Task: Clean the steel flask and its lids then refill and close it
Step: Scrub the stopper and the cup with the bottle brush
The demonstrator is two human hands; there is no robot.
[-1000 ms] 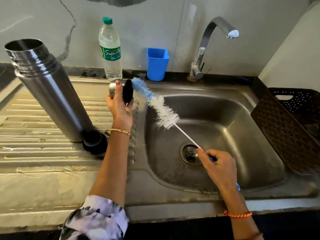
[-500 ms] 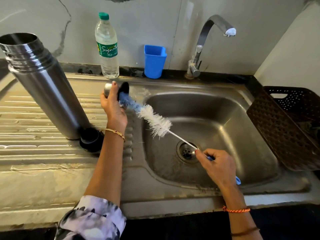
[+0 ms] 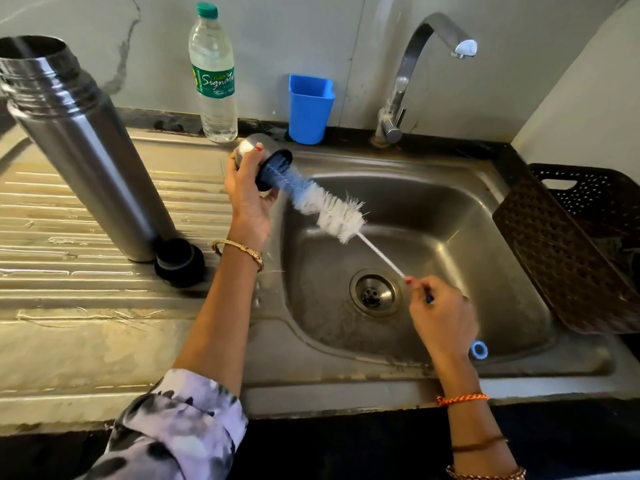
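Note:
The open steel flask (image 3: 83,147) stands upright on the draining board at the left, with a black inner lid (image 3: 179,261) lying at its base. My left hand (image 3: 247,192) grips the steel cup lid (image 3: 263,161) above the sink's left rim, its dark opening facing right. My right hand (image 3: 441,315) holds the blue handle of a bottle brush (image 3: 329,209) over the drain. The brush's blue tip is inside the cup lid, and its white bristles stick out.
The steel sink (image 3: 433,209) has a drain (image 3: 374,293) and a tap (image 3: 408,81) behind it, with no water running. A water bottle (image 3: 214,74) and a blue cup (image 3: 309,109) stand by the wall. A dark perforated basket (image 3: 571,244) sits at the right.
The brush tip went from outside the cup lid's rim to inside it. My left hand turned the lid's opening toward the brush; both hands shifted slightly.

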